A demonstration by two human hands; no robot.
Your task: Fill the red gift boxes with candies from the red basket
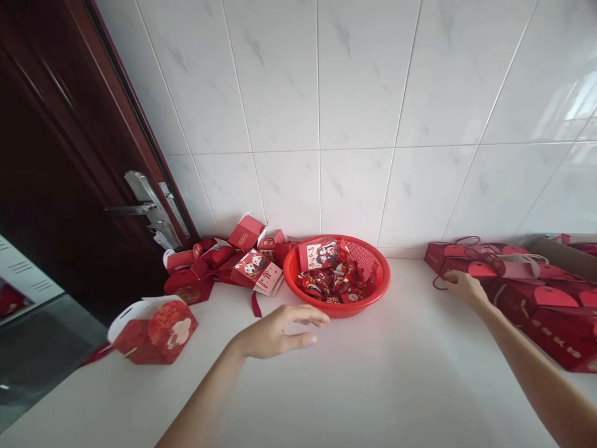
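Observation:
My left hand hovers over the white tabletop just in front of a red plastic basket. Its thumb stands apart from the stretched fingers, with nothing between them. Wrapped candies and a small printed red box lie in the basket. Over to the right, my right hand is at the front of a red gift box at the left end of a group. Its fingers are pinched together where a thin red cord loops out. The fingertips are partly hidden.
An opened hexagonal red box stands at the left. Behind it, several red boxes are heaped against the tiled wall. More closed red boxes line the right side. A dark door with a metal handle borders the left.

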